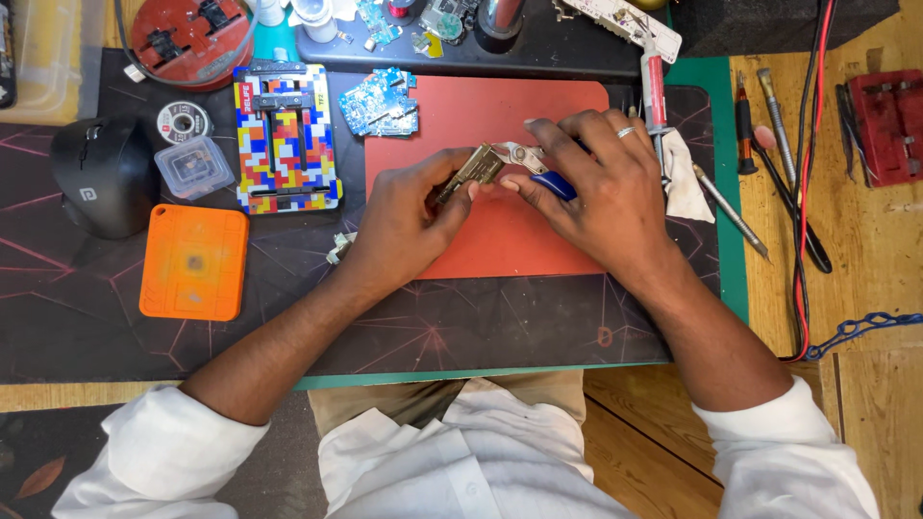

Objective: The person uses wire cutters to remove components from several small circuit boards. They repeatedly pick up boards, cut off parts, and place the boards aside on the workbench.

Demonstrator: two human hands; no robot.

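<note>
Head view, looking down on a repair bench: a small brass-coloured metal part (474, 168) is held above the red work mat (500, 245), the left hand (409, 216) pinching it with thumb and fingertips closed on its lower end; the right hand (601, 187), a ring on one finger, is wrapped around blue-handled pliers (538, 168), fingers clamped on the handles, the steel nose meeting the top of the part; both forearms come up from rolled white sleeves.

The red mat lies on a larger dark mat (87, 298) printed with thin pink lines, edged by a green cutting mat (723, 183); bare wooden tabletop (865, 250) shows to the right. Just beyond the hands a blue circuit board (380, 101) rests at the red mat's upper left corner; beside it stands a board-holding fixture (286, 135) patterned in red, blue, yellow and white blocks. Farther left sit an orange square pad (194, 261), a clear small plastic case (194, 166), a solder spool (184, 121) and a black computer mouse (104, 175). To the right, near the right hand, a white cloth (685, 178) and a syringe-type tube (654, 86); screwdrivers (743, 130) and tweezers lie on the wood, crossed by red and black cables (808, 144); a red tool block (889, 125) sits at the far edge.
</note>
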